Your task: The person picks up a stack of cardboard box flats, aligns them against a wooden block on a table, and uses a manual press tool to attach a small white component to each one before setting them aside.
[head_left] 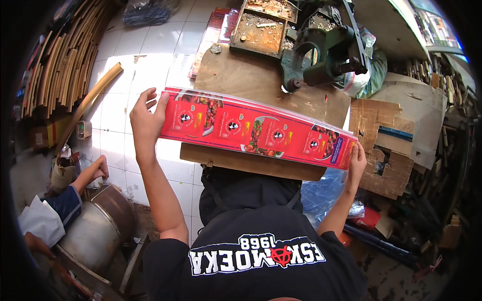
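Note:
A long, flat red printed strip [232,126] stretches between my hands, over the near part of a worn wooden work board [241,75]. It bears food pictures and repeated round emblems, and its long far edge shows pale layers like a stack of sheets. At its left end, my left hand [147,120] is closed on the edge, thumb against the side and fingers bent. My right hand [357,161] pinches the lower right corner. The strip slants, its right end nearer to me. The board's near edge shows below it.
A dark green metal hand press [321,55] stands at the board's far right, beside a grimy metal tray [258,32]. Cut cardboard [384,140] lies to the right. Upright boards [63,65] line the left. Another person's arm [92,173] rests near a metal drum [98,238].

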A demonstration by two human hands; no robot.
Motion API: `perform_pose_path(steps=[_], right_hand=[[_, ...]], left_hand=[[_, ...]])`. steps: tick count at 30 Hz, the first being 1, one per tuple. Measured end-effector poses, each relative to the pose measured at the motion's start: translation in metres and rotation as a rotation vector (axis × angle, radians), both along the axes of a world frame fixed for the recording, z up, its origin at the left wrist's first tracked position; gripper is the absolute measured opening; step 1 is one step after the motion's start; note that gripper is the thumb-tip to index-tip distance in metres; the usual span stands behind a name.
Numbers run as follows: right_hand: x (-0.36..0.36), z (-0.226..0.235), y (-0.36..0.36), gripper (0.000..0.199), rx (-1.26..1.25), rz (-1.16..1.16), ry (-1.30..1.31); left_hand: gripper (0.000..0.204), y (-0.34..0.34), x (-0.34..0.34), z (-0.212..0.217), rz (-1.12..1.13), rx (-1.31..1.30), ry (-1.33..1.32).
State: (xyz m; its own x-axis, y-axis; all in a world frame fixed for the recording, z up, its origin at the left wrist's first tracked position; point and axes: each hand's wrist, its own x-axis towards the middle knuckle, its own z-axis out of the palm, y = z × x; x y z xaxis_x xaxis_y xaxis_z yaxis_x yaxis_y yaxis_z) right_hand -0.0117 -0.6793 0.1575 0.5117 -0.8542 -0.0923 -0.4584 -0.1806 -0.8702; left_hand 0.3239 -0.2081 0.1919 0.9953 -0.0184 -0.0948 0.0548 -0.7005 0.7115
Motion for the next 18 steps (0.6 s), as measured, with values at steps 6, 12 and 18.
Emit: perform_pose_path(steps=[6,12,18], right_hand=[[0.007,-0.003,0.026,0.052,-0.162,-0.010,0.053],[0.015,0.003,0.038,0.045,-0.264,-0.107,0.029],[0.005,-0.006,0.025,0.043,-0.209,-0.092,-0.071]], left_hand=[[0.034,-0.021,-0.017,-0.003,0.097,-0.054,-0.089],[0.031,-0.021,-0.018,-0.016,0.048,0.066,-0.421],[0.027,-0.025,-0.014,0.002,0.016,0.058,-0.518]])
